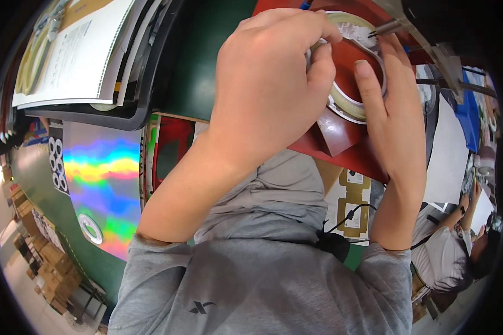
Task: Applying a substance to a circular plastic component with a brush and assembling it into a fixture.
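Observation:
A pale, round ring-shaped part (345, 107) with a white rim lies on a red surface (313, 146) in front of me. White, crumpled-looking material shows inside its far edge. My left hand (274, 78) is closed at the ring's left side, thumb and forefinger pinched together; what they hold is hidden. Along the right side rests my right hand (391, 100). Its thumb lies over the inside of the ring and its fingers run outside, with the rim between them. A metal rod with two thin prongs (384, 29) points at the ring's far right edge.
Left is a black tray (134, 118) with papers (67, 67) and pale coiled rings. A shiny rainbow sheet (103, 173) bears a white ring (90, 229). Metal fixture arms (447, 67) stand at right. Another person (444, 251) works far right; cardboard boxes (53, 268) are stacked at lower left.

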A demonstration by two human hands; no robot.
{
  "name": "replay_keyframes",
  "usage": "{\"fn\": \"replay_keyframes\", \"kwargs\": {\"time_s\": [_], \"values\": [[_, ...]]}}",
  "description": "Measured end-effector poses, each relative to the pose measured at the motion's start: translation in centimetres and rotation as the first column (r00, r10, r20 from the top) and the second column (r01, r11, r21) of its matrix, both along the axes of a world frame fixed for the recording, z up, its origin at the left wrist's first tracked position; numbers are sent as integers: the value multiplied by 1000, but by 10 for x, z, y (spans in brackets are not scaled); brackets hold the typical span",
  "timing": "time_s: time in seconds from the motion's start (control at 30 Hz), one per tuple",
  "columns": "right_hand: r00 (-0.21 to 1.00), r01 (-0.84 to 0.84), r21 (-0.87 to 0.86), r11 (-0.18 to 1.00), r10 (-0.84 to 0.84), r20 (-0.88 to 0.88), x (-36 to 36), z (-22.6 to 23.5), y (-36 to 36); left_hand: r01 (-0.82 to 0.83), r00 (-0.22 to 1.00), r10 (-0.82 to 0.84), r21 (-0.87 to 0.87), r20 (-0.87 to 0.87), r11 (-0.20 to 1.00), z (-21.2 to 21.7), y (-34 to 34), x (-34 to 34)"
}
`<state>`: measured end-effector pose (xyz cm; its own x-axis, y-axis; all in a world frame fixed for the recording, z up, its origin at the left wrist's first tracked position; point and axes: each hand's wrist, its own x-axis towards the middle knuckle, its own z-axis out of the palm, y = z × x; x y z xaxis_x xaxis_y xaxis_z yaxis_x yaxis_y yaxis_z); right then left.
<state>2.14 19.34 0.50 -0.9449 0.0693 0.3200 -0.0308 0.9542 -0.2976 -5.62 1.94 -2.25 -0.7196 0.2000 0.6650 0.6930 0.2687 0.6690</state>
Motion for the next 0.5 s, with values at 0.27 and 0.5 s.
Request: {"fn": "replay_keyframes", "kwargs": {"time_s": [0.27,0.5], "values": [[991,-63,-105,992,50,-125,-1,-8,-2,12,1000,-12,-37,-8,999,-6,-8,1],[578,63,-119,991,-134,-805,45,80,5,42,999,-40,-103,16,994,14,-15,-7]]}}
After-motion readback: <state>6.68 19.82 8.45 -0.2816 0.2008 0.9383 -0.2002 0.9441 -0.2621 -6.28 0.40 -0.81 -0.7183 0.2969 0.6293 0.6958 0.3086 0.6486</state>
